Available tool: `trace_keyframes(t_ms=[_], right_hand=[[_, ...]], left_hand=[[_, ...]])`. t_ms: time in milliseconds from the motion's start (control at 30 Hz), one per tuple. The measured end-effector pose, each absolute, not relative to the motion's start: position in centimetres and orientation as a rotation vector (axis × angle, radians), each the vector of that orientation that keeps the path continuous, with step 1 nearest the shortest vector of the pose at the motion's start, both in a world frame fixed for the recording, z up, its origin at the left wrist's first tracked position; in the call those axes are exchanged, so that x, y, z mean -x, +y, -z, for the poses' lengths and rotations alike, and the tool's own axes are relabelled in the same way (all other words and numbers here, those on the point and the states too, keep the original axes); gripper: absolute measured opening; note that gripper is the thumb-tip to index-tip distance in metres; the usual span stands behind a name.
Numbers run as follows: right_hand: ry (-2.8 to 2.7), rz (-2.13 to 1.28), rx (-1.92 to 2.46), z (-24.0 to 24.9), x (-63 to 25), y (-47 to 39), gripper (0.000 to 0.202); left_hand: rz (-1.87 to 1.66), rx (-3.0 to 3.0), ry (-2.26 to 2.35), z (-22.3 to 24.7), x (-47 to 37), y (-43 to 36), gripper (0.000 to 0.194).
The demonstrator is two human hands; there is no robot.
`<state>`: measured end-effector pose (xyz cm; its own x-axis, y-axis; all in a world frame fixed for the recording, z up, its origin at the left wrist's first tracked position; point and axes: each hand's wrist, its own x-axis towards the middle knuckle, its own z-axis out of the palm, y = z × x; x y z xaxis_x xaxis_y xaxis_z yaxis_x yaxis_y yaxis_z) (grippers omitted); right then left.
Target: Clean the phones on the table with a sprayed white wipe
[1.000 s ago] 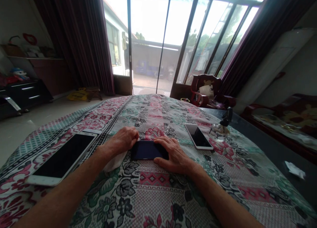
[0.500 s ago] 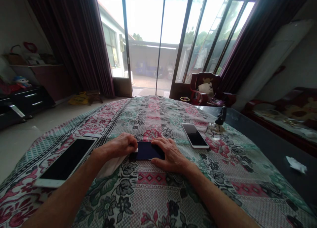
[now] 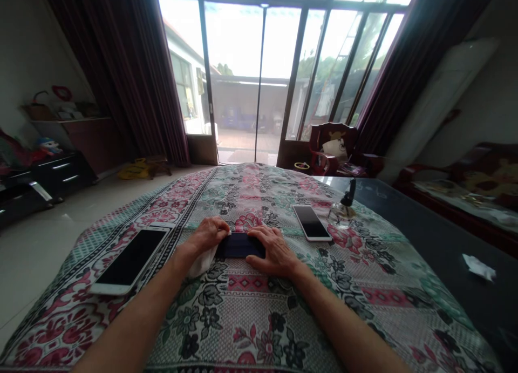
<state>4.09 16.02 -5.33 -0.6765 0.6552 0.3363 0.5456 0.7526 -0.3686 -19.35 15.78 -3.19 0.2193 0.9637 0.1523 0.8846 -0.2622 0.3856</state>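
A dark blue phone (image 3: 239, 245) lies flat on the flowered tablecloth, between my two hands. My left hand (image 3: 209, 235) is closed in a pinch on a white tissue (image 3: 202, 262) at the phone's left end; part of the tissue hangs below the wrist. My right hand (image 3: 273, 251) grips the phone's right end, thumb along the near edge and fingers on the far edge. To the left lies a large white phone (image 3: 131, 257), black screen up. A smaller white phone (image 3: 311, 223) rests to the right, beside a clear spray bottle (image 3: 343, 214) with a black nozzle.
The patterned tablecloth (image 3: 251, 303) covers a round table. On the dark tabletop (image 3: 424, 232) at the right lies a crumpled white paper (image 3: 479, 267). Beyond are a red wooden chair (image 3: 334, 146), glass doors and dark curtains. A black cabinet (image 3: 60, 173) stands at the left.
My left hand has moved slightly right and up along the phone's left end with the tissue. My right hand stays on the phone. The whole view has shifted a little.
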Motion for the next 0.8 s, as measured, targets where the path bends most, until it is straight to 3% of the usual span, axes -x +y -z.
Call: trace_keyframes(t_ms=[800], right_hand=[[-2.467,-0.267,0.929,5.3,-3.9,15.2,0.053]], left_hand=[[-0.860,-2.093,1.879,6.3,18.9,15.4,0.021]])
